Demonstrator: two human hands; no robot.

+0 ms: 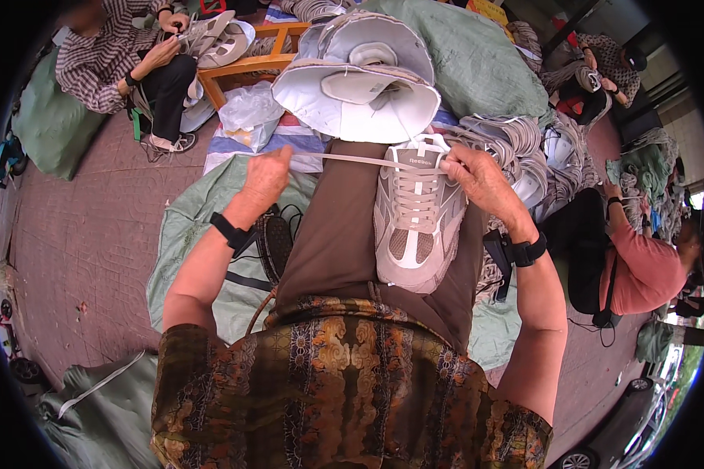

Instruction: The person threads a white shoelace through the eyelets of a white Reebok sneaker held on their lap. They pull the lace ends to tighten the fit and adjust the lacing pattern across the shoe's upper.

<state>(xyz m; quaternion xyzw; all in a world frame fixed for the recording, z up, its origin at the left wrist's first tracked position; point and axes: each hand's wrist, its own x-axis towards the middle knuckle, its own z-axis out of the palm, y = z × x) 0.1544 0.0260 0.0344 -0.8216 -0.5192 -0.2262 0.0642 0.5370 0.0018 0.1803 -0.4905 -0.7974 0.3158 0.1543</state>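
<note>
On my lap lies a beige-grey sneaker upper (418, 211) with white panels, its toe pointing toward me and its tongue facing away. A flat beige shoelace (340, 159) is threaded criss-cross down its front. One length of that lace runs taut to the left, and my left hand (266, 178) is closed round its end. My right hand (475, 178) is closed at the upper's top right edge, beside the tongue, with lace between thumb and fingers. Whether it also grips the upper's edge, I cannot tell.
Beyond my knees sits a stack of white-lined shoe uppers (352, 90). More uppers (516, 148) are heaped at the right. A green sack (477, 55) and wooden stool (270, 35) stand farther off. Co-workers sit left and right, one holding an upper (215, 39).
</note>
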